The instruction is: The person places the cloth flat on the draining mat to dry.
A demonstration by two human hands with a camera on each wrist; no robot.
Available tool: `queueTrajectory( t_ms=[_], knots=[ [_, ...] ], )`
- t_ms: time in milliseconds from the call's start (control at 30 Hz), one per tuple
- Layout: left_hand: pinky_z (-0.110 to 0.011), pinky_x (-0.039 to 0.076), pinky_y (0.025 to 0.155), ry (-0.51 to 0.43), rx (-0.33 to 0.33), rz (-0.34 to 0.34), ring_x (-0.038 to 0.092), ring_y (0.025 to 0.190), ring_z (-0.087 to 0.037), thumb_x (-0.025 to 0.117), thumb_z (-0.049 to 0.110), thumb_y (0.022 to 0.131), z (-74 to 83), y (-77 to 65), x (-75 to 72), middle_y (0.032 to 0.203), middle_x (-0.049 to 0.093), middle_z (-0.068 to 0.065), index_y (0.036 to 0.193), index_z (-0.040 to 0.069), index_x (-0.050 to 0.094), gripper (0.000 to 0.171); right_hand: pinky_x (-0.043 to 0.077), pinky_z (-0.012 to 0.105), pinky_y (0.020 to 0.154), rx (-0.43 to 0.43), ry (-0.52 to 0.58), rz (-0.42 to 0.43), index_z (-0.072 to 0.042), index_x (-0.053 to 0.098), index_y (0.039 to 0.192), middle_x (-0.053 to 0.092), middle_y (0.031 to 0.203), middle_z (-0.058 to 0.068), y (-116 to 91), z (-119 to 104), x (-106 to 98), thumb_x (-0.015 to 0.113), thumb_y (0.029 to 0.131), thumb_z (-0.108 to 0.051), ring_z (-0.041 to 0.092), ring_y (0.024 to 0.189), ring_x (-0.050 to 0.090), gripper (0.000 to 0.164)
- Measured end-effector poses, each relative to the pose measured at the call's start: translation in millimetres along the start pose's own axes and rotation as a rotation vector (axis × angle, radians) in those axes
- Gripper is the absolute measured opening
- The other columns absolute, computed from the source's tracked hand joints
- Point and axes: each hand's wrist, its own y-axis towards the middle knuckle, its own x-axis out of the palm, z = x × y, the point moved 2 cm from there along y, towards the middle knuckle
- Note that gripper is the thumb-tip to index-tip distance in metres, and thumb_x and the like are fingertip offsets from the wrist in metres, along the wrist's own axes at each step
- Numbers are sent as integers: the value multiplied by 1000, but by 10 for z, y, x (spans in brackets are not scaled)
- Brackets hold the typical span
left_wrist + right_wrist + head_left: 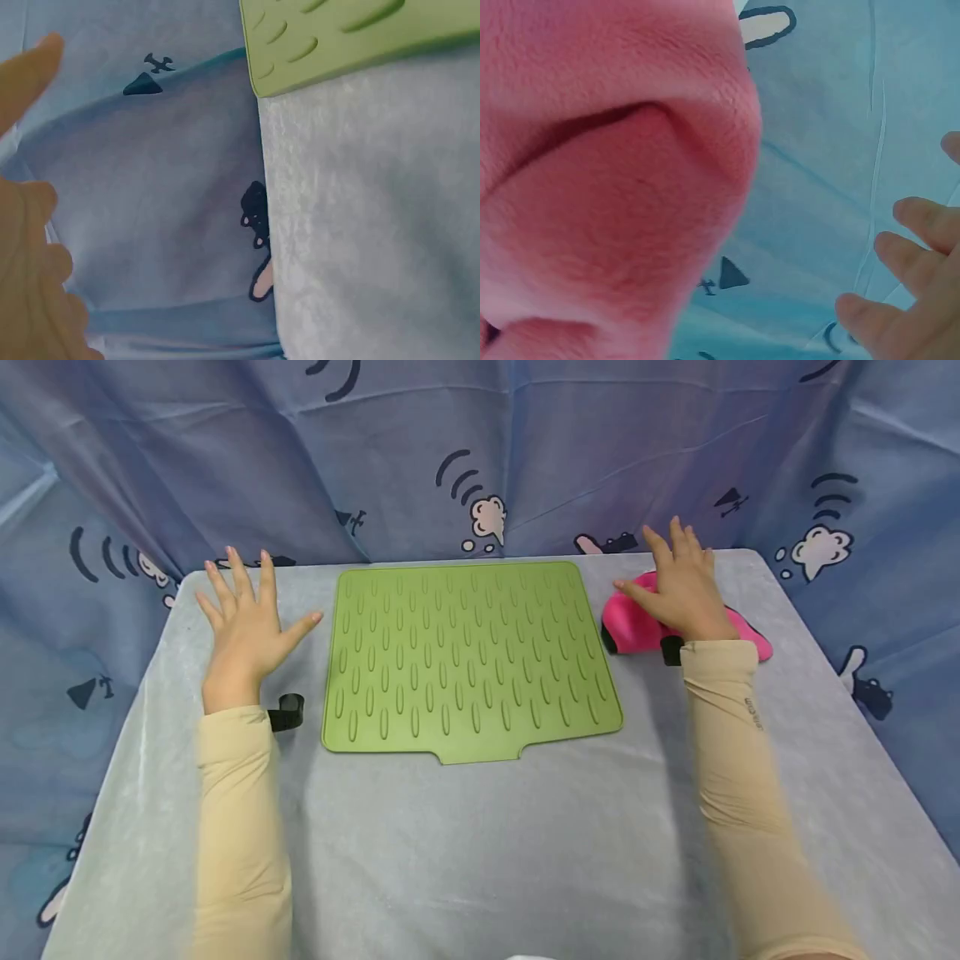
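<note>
On the left, the bare left grip (243, 639) is hovering by the pale grey, cloth-covered counter (480, 843), fingers splayed apart, holding nothing. In the middle, the flat lime-green mat with rows of oval marks (472, 660) is lying bare. To its right, the bunched hot-pink plush cloth piece with black edging (628, 625) is sitting under the bare right grip (686, 589), its fingers apart, contact hard to tell. With nothing being held, handling is looking either unstarted or finished.
</note>
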Motion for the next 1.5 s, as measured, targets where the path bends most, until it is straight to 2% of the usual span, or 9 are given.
queueTrajectory(
  t_ms=[267, 467, 667, 833, 1000, 1167, 1267, 1367, 1500],
  knots=[
    [-63, -20, 101, -58, -7, 11, -39, 128, -34, 48, 53, 93, 40, -141, 198, 146, -35, -17, 148, 10, -13, 93, -3, 55, 111, 61, 98, 54, -4, 15, 150, 3, 154, 25, -168, 77, 44, 51, 93, -47, 40, 141, -1, 80],
    [-62, -17, 103, -39, 40, -15, -36, 130, -32, 50, 50, 93, 97, -136, 355, 148, -31, -19, 149, 8, -10, 93, 4, 60, 110, 83, 116, 60, -2, 19, 149, 10, 152, 28, -265, 168, 162, 54, 92, -45, 43, 140, 7, 79],
    [-61, -18, 103, 21, 93, -13, -35, 131, -31, 49, 53, 92, 97, -60, 336, 149, -30, -16, 150, 6, -7, 92, 4, 62, 109, 30, 93, 54, -1, 21, 148, 10, 152, 29, -263, 190, 238, 55, 92, -42, 44, 140, 7, 77],
    [-62, -16, 104, 11, 79, -5, -33, 132, -32, 48, 50, 94, 80, -76, 340, 149, -29, -15, 150, 5, -5, 89, 5, 58, 111, 73, 114, 66, 1, 21, 147, 11, 151, 30, -270, 224, 274, 56, 92, -39, 44, 139, 8, 77],
    [-66, -12, 103, -86, 42, -91, -27, 134, -37, 45, 39, 98, 75, -183, 529, 150, -23, -21, 148, 0, -7, 81, 19, 58, 108, 185, 149, 113, 9, 23, 143, 24, 144, 34, -369, 299, 371, 61, 89, -29, 48, 133, 22, 76],
    [-65, -11, 103, -152, 0, -161, -20, 136, -41, 45, 33, 99, 3, -265, 714, 151, -18, -24, 146, -6, -6, 80, 27, 57, 105, 227, 197, 162, 11, 27, 141, 37, 135, 36, -406, 334, 568, 65, 87, -25, 50, 124, 35, 76],
    [-65, -11, 104, -174, 5, -193, -19, 137, -41, 45, 30, 99, -3, -259, 759, 151, -15, -25, 145, -9, -4, 78, 30, 57, 104, 297, 225, 175, 10, 27, 142, 39, 135, 34, -472, 384, 653, 65, 87, -24, 48, 124, 37, 76],
    [-64, -11, 105, -192, 22, -257, -17, 138, -39, 43, 28, 100, 4, -219, 802, 151, -13, -25, 145, -9, -3, 74, 32, 56, 102, 360, 225, 211, 9, 31, 140, 42, 133, 32, -505, 435, 666, 66, 86, -22, 47, 122, 40, 71],
    [-61, -14, 105, -204, 18, -336, -15, 139, -38, 39, 26, 102, -18, -175, 842, 152, -11, -24, 145, -8, -5, 71, 34, 53, 101, 358, 247, 321, 9, 45, 133, 50, 127, 31, -429, 444, 612, 67, 85, -17, 46, 117, 45, 58]
  ],
)
